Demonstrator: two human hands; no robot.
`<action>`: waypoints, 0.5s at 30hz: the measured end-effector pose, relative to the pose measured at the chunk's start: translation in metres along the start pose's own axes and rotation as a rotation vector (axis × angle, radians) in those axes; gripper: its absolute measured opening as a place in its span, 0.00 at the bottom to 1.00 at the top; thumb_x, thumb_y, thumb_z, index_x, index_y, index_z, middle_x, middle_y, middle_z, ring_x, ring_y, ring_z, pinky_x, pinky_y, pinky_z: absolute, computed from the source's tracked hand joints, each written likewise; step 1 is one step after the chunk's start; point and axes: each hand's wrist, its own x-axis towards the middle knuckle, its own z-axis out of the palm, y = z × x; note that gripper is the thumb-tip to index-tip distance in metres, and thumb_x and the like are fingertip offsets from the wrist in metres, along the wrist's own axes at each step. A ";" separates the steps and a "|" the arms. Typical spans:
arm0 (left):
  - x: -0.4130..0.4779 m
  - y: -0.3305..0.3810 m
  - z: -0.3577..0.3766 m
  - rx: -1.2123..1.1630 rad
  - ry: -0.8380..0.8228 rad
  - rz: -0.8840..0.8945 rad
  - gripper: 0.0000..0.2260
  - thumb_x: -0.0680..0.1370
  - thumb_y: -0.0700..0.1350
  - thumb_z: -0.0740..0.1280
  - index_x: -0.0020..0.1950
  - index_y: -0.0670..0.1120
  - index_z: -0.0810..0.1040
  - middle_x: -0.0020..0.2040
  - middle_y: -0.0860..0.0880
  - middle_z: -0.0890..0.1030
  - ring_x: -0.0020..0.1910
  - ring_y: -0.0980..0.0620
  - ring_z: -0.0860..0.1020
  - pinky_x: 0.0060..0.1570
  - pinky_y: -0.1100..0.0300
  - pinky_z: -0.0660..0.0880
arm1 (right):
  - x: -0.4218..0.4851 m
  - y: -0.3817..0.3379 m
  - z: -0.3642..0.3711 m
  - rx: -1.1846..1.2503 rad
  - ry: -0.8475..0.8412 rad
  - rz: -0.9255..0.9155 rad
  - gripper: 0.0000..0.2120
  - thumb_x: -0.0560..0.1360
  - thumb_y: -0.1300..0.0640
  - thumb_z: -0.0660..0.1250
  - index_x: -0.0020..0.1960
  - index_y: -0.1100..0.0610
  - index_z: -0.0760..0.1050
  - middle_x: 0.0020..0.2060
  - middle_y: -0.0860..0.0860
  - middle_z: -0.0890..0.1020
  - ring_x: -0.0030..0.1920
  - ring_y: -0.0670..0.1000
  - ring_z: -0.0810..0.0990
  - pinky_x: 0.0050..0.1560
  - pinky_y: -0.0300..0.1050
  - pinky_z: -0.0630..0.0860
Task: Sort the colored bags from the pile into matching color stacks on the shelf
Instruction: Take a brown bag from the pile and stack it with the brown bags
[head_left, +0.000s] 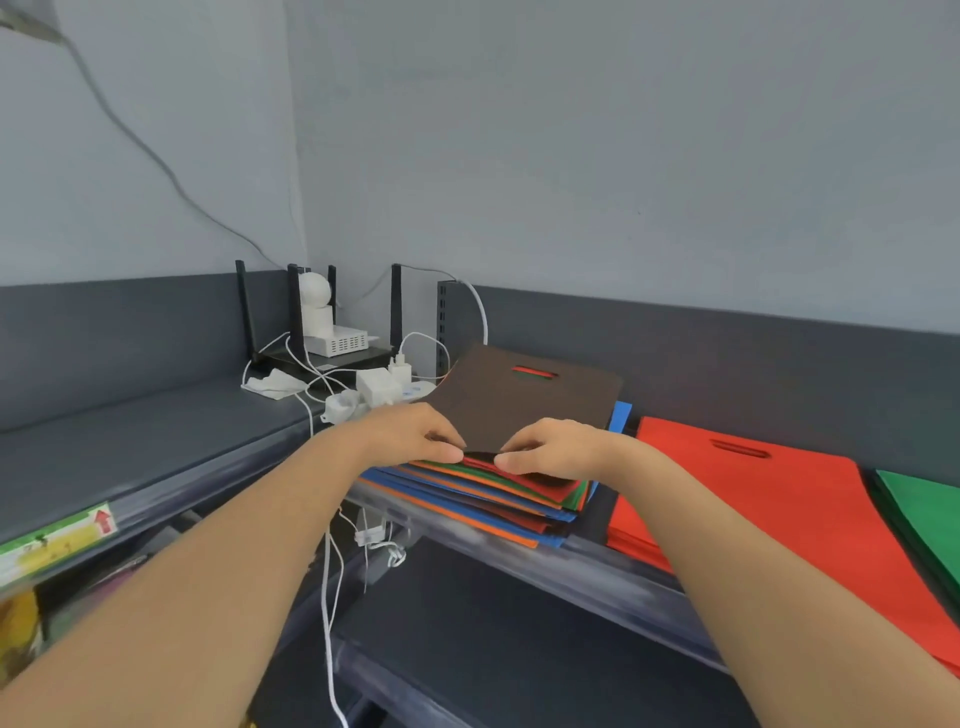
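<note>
No writing reads clearly; the only label (57, 540) we find is a green-and-yellow strip with a red arrow on the shelf (130, 447) edge at left. In the corner stand a black router (322, 356) with upright antennas, a white camera (314, 306), chargers (376, 387) and tangled white cables (327, 587), just beside the pile (488, 499). Our left hand (410, 431) and right hand (550, 449) each close their grip in a pinch on the near edge of the flat, matte brown bag (524, 405) atop that multicoloured pile. A red stack (753, 499) and a green stack (924, 514) lie to the right.
</note>
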 end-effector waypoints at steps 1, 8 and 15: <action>0.001 -0.001 0.000 -0.045 -0.014 0.006 0.12 0.78 0.50 0.66 0.60 0.52 0.79 0.56 0.58 0.80 0.55 0.60 0.75 0.62 0.61 0.69 | 0.000 0.001 0.000 0.014 0.002 0.006 0.20 0.78 0.40 0.58 0.65 0.47 0.73 0.62 0.46 0.77 0.63 0.51 0.73 0.66 0.48 0.68; 0.005 -0.005 0.002 -0.133 -0.042 0.040 0.13 0.77 0.46 0.67 0.61 0.48 0.79 0.58 0.54 0.81 0.56 0.60 0.77 0.63 0.64 0.69 | 0.008 0.007 0.002 -0.142 0.064 -0.043 0.17 0.77 0.44 0.63 0.63 0.48 0.74 0.57 0.47 0.79 0.58 0.50 0.76 0.55 0.42 0.71; 0.010 0.003 0.001 -0.030 -0.101 0.018 0.15 0.73 0.47 0.71 0.60 0.51 0.79 0.55 0.56 0.82 0.56 0.57 0.78 0.63 0.56 0.72 | 0.011 0.008 0.002 -0.140 0.070 -0.069 0.14 0.74 0.41 0.66 0.54 0.49 0.77 0.39 0.43 0.77 0.44 0.48 0.76 0.43 0.40 0.70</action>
